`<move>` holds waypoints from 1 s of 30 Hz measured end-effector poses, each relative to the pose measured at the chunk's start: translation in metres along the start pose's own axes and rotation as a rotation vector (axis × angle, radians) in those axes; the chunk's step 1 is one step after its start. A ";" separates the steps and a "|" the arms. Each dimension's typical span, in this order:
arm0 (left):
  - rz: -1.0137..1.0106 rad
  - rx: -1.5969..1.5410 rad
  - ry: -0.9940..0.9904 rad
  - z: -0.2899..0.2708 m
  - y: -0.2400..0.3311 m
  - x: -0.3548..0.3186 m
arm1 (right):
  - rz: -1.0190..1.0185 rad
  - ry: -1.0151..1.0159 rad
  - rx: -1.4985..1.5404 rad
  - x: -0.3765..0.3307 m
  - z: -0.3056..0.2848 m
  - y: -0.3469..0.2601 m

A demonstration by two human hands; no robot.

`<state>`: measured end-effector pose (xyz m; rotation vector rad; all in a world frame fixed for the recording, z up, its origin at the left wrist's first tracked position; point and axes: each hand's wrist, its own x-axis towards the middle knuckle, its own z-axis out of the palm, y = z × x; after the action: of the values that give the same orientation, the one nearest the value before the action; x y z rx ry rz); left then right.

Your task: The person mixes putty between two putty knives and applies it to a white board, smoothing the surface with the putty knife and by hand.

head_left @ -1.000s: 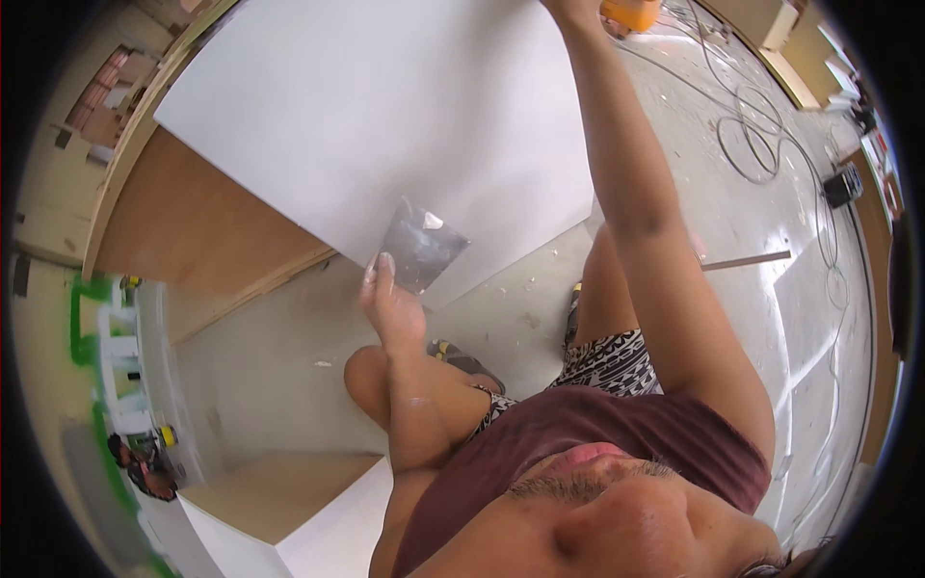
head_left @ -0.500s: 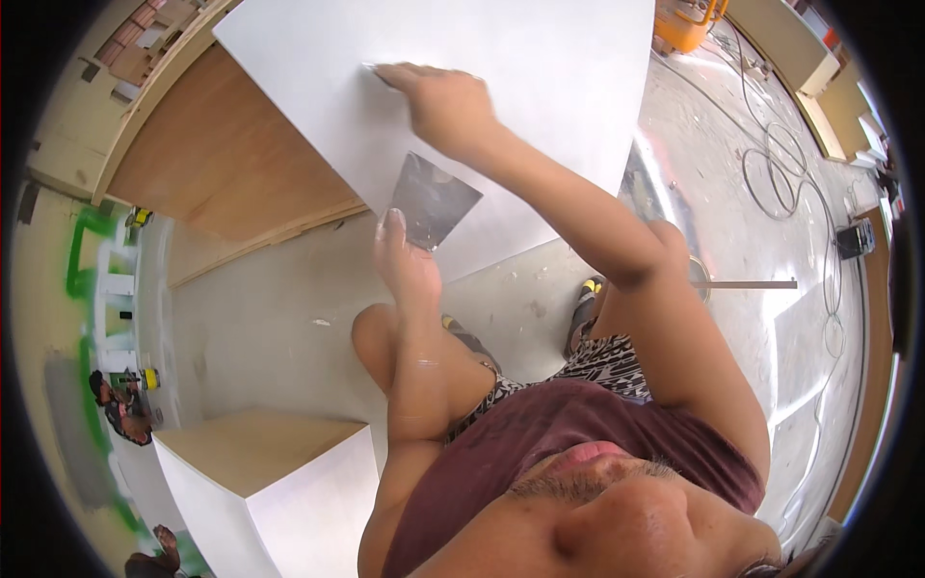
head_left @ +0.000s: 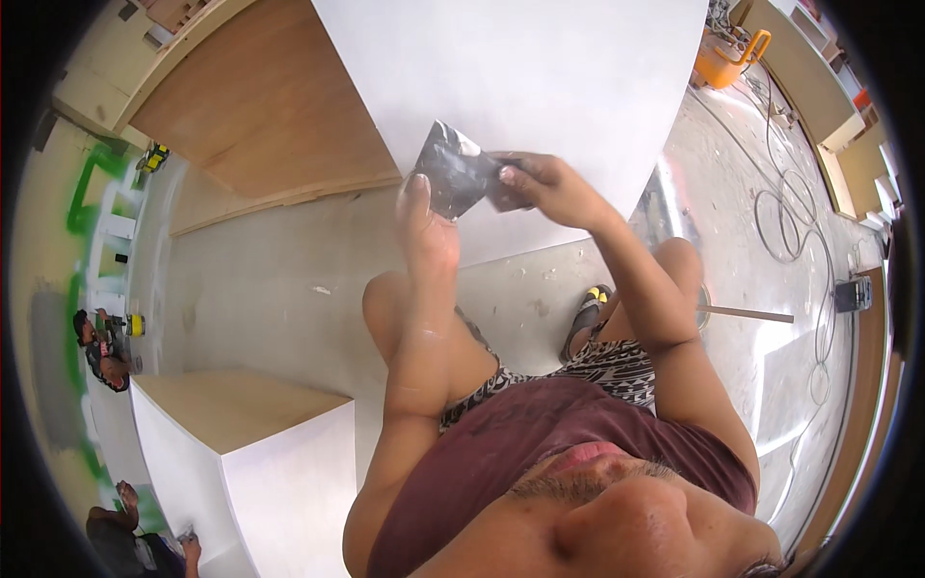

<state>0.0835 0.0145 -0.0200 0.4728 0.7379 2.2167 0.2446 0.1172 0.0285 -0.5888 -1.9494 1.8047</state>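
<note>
My left hand (head_left: 429, 226) grips a thin, square grey metal plate (head_left: 443, 178) by its near edge, thumb on top. A pale patch shows near its upper corner. In my right hand (head_left: 568, 196) is a small dark flat scraper (head_left: 511, 197), pinched between thumb and fingers, its blade overlapping or touching the plate's right side. Which of the two I cannot tell. Both hands are over the near end of a large white panel (head_left: 549, 67), apart from its surface. The scraper's far edge is partly hidden by my fingers.
A brown wooden panel (head_left: 260, 116) stands left of the white one. At the lower left is a white box-shaped cabinet (head_left: 289, 482); a person (head_left: 135, 539) works beside it, another sits farther back. Hoses (head_left: 795, 217) and an orange machine (head_left: 725, 63) are on the right floor.
My right hand has lifted off the white panel and come back toward me, bringing the scraper to the plate. The left hand has shifted slightly right with the plate. The view has swung left.
</note>
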 end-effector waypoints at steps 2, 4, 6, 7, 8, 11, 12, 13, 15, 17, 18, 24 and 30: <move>0.035 -0.006 0.030 -0.005 0.001 0.003 | -0.084 0.306 -0.069 -0.001 -0.010 -0.001; 0.050 -0.011 0.084 -0.004 -0.001 0.006 | -0.192 0.552 0.222 0.001 -0.015 -0.010; 0.039 -0.069 -0.002 0.001 -0.005 0.013 | -0.177 0.527 0.247 0.000 -0.018 -0.017; 0.032 -0.064 0.018 0.003 -0.004 0.009 | -0.156 0.521 0.251 0.000 -0.013 -0.013; 0.039 -0.077 -0.002 0.007 -0.006 0.009 | -0.109 0.464 0.233 0.003 -0.008 -0.009; 0.032 -0.076 -0.038 0.007 -0.005 0.004 | -0.065 0.414 0.226 0.013 0.007 0.003; 0.025 -0.062 -0.058 0.007 -0.004 0.001 | -0.075 0.419 0.238 0.016 0.012 0.005; 0.022 -0.065 -0.059 0.009 -0.003 0.000 | -0.073 0.419 0.226 0.017 0.014 0.004; 0.088 0.264 -0.007 0.013 -0.001 -0.008 | -0.067 0.425 0.227 0.017 0.019 0.000; 0.090 0.446 -0.038 0.008 0.000 -0.013 | -0.078 0.449 0.222 0.017 0.018 -0.001; 0.103 0.631 -0.068 0.012 0.002 -0.012 | -0.094 0.441 0.261 0.020 0.014 0.004; 0.047 0.489 0.006 0.000 0.007 -0.026 | -0.683 0.881 -0.264 0.074 -0.070 -0.066; -0.071 0.191 -0.009 0.003 0.014 -0.016 | -0.807 1.046 -0.511 0.106 -0.148 -0.138</move>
<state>0.0880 -0.0048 -0.0105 0.5414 0.9518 2.0870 0.2374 0.2891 0.1787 -0.5860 -1.4839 0.3343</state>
